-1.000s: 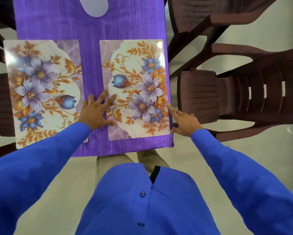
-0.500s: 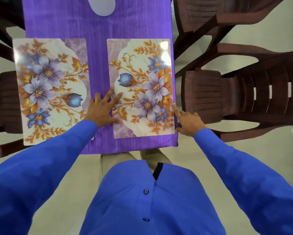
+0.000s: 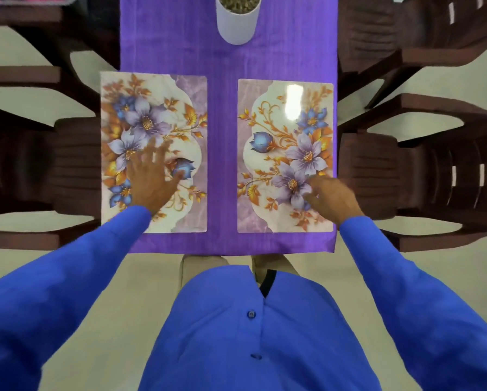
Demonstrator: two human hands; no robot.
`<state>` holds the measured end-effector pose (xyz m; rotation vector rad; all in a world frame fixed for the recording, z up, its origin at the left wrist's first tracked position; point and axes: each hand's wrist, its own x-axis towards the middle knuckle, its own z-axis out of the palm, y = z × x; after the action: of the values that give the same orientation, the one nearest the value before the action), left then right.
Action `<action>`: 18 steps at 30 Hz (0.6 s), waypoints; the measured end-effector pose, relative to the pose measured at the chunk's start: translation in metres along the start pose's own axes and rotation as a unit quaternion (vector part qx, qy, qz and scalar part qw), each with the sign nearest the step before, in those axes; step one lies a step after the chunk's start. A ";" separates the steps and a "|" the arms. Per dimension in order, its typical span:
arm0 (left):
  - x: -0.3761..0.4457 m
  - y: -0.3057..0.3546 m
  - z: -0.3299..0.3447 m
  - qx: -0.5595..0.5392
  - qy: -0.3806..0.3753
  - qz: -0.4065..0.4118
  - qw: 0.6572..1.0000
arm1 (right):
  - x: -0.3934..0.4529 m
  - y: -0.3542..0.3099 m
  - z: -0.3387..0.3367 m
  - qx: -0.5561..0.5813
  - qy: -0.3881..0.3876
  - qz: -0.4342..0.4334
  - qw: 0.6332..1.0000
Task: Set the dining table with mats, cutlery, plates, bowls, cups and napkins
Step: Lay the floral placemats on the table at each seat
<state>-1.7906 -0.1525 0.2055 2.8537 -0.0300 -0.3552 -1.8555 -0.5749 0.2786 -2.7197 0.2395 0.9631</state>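
Person wears long-sleeved bright blue shirt [image 3: 236, 334], loose fit, fills lower half of frame. Front placket w/ two small dark blue buttons [image 3: 251, 314], centre-bottom. Short dark slit at shirt hem [image 3: 267, 283], right of centre. Sleeves [image 3: 67, 277] wide, plain, no markings, cuffs end at wrists. Beige trousers [image 3: 202, 263] visible just above shirt hem. Left hand [image 3: 152, 179] and right hand [image 3: 332, 198] bare, no rings or watch seen

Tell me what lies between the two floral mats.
In the head view, only a bare strip of the purple cloth shows between the left mat and the right mat; nothing rests on it.
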 end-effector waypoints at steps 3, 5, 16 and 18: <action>0.006 -0.074 -0.015 -0.059 0.024 -0.215 0.975 | 0.002 -0.075 0.016 0.107 -0.009 -0.020 0.994; 0.014 -0.118 -0.021 -0.107 -0.070 -0.296 0.947 | 0.001 -0.122 0.032 0.176 -0.023 -0.018 0.984; 0.010 -0.156 -0.032 -0.425 -0.183 -0.243 0.852 | 0.004 -0.231 0.097 0.385 -0.014 0.138 0.912; 0.007 -0.147 -0.029 -0.434 -0.185 -0.222 0.853 | 0.004 -0.230 0.103 0.405 0.014 0.177 0.897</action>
<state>-1.7782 -0.0034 0.1916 1.8318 0.5735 -0.7712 -1.8600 -0.3263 0.2385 -1.9395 0.9349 0.6776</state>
